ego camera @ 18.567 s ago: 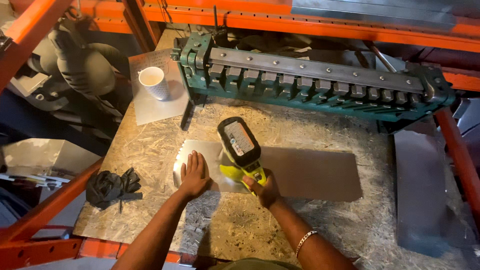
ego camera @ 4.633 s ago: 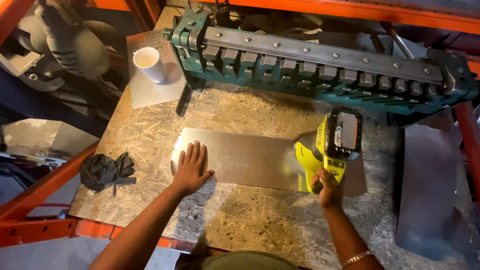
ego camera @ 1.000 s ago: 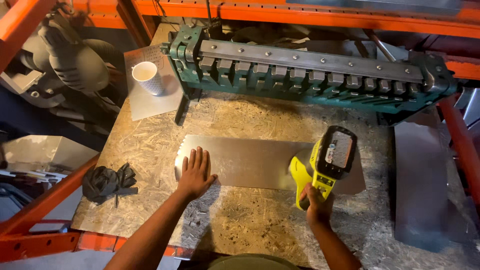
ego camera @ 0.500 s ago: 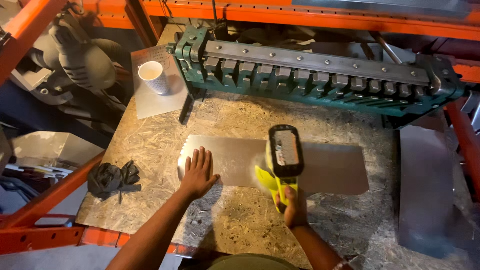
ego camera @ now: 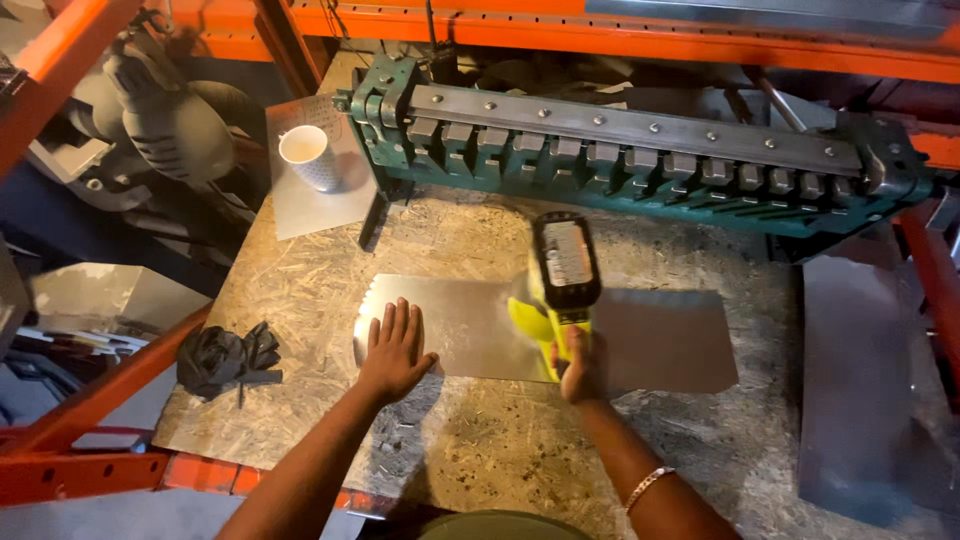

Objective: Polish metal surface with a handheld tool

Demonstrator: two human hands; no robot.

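A flat grey sheet of metal (ego camera: 660,335) lies on the chipboard bench top (ego camera: 480,460). My left hand (ego camera: 392,348) presses flat on the sheet's left end, fingers spread. My right hand (ego camera: 580,362) grips the handle of a yellow-green cordless power tool (ego camera: 560,275) with a black battery pack on top. The tool stands on the sheet near its middle, and its working end is hidden under the body.
A green sheet-metal bending brake (ego camera: 640,155) runs along the back of the bench. A white cup (ego camera: 306,157) sits on a small metal sheet at the back left. Black gloves (ego camera: 225,355) lie at the left edge. Another metal sheet (ego camera: 860,390) lies at the right; orange rack beams (ego camera: 90,400) frame the bench.
My right hand has drawn the power tool leftward along the sheet, from its right end to about its middle. My left hand has stayed flat on the left end.
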